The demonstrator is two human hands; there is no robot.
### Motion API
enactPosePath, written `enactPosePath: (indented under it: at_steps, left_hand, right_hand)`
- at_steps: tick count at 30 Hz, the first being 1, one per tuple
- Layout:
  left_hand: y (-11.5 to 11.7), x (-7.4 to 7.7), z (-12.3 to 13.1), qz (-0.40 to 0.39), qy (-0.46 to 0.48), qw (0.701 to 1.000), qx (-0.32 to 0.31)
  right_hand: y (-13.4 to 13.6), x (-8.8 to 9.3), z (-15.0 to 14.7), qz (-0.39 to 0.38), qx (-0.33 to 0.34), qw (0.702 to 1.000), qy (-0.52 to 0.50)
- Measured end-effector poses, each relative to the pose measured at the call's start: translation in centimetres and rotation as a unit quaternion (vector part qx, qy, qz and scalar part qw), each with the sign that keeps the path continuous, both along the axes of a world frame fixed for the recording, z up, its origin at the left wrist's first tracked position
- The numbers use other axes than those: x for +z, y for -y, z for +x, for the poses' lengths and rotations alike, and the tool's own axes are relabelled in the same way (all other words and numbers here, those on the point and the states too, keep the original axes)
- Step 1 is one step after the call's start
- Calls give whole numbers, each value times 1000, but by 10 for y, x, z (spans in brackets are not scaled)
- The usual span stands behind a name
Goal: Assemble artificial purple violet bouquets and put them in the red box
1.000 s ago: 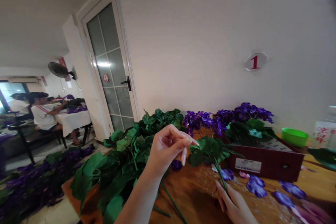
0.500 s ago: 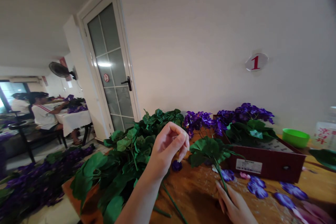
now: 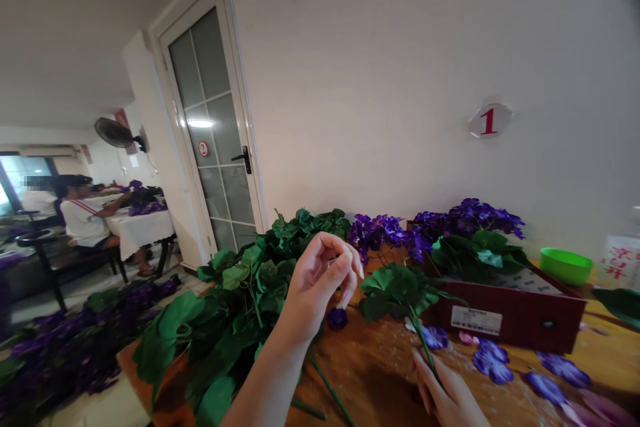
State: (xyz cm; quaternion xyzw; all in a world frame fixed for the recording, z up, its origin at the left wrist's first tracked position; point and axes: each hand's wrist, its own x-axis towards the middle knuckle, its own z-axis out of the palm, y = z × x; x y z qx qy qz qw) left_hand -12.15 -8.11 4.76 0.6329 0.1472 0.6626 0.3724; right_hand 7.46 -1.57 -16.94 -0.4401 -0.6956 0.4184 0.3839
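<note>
My left hand is raised over the table with its fingers curled toward the thumb. Whether anything small sits between those fingertips is hidden. Just below them shows a small purple flower; I cannot tell if it touches the hand. My right hand, low in the view, is closed around the green stem of an artificial leaf bunch, whose leaves spread up and to the left. A large pile of artificial green leaves lies to the left, partly behind my left forearm.
A dark red box holds leaves and purple flowers. Loose purple petals lie on the wooden table. A green bowl stands behind the box. More purple flowers lie at the left. Two people sit farther back.
The fingers of my left hand have loosened slightly. My right hand keeps the leaf bunch in nearly the same place. The view has shifted only a little.
</note>
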Motion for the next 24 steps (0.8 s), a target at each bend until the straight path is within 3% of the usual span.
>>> enactPosePath:
  at_steps: [24]
  left_hand:
    - [1, 0, 1, 15, -35, 998, 40]
  right_hand:
    - [2, 3, 1, 17, -7, 999, 34]
